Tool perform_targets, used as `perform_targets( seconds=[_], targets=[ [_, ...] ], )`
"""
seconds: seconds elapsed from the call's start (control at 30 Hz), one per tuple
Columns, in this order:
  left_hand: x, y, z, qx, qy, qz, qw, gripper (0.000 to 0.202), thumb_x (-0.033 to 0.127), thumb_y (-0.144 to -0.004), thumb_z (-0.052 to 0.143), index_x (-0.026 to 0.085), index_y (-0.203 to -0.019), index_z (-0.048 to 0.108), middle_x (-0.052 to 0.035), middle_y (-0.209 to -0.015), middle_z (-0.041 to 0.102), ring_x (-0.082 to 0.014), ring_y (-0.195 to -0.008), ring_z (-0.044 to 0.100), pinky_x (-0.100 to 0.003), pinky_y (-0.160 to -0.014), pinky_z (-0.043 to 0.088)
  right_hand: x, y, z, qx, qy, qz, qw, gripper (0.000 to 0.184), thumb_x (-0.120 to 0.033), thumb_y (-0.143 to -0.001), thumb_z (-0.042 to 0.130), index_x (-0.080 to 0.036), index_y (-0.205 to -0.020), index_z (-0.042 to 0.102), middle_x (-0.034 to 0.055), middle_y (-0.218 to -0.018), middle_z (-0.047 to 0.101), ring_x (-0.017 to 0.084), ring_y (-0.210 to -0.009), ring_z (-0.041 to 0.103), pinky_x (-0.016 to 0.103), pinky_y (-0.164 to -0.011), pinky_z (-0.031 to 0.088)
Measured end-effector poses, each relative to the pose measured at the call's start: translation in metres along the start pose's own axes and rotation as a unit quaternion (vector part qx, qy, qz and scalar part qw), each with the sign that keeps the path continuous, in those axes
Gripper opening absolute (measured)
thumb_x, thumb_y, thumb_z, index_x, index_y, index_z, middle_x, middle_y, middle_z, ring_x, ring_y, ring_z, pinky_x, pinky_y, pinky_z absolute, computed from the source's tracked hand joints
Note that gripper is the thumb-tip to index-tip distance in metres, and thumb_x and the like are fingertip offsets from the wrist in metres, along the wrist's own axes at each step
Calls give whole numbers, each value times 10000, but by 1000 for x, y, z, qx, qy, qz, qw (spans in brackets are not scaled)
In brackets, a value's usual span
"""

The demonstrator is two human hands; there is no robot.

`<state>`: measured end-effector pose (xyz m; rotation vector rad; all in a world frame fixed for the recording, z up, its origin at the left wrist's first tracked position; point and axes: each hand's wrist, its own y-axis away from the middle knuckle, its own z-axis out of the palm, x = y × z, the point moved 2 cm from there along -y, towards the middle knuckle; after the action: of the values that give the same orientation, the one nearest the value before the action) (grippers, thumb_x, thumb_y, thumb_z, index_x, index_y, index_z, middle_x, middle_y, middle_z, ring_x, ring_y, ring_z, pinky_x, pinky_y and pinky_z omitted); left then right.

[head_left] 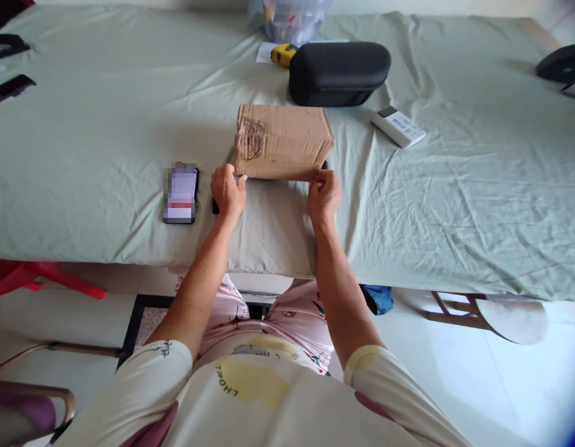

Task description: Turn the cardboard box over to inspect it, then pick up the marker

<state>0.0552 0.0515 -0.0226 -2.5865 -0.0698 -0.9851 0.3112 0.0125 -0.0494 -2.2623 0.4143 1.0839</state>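
A brown cardboard box (287,139) with dark scribbles on its left part rests on the cloth-covered table in front of me. My left hand (228,191) is closed on the box's near left corner, its thumb against the lower edge. At the near right corner, my right hand (325,194) pinches the same box with curled fingers. A small black object (215,206) shows partly beside my left wrist; I cannot make out its kind. Something dark also peeks out behind the box near my right fingers.
A smartphone (181,194) lies left of my left hand. Beyond the box are a black hard case (339,73), a yellow tape measure (283,54) and a clear plastic tub (295,20). A white power bank (400,127) lies to the right. The pale green cloth (478,205) is wrinkled.
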Motion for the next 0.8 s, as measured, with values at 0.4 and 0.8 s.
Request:
perform_targets(
  seconds=[0.4,0.8],
  targets=[
    [26,30,19,148,164,70,973,688,563,-900,778,218,-1315,351,-175,-1382,598,-283,-1326,644,-420,-1143,509,-30,18,-12,121,-52,-144,981,776,-613,-961,647,-324,-1617,350,127,-1427,490,355,-1399,529,694,-1102,530],
    [28,32,29,121,163,26,979,1074,638,-826,859,198,-1570,224,-254,-1628,426,-374,-1581,455,-503,-1281,413,-36,22,-3,67,-52,-117,989,918,-575,-913,769,-387,-1663,274,139,-1609,382,425,-1555,382,772,-1150,488]
  ],
)
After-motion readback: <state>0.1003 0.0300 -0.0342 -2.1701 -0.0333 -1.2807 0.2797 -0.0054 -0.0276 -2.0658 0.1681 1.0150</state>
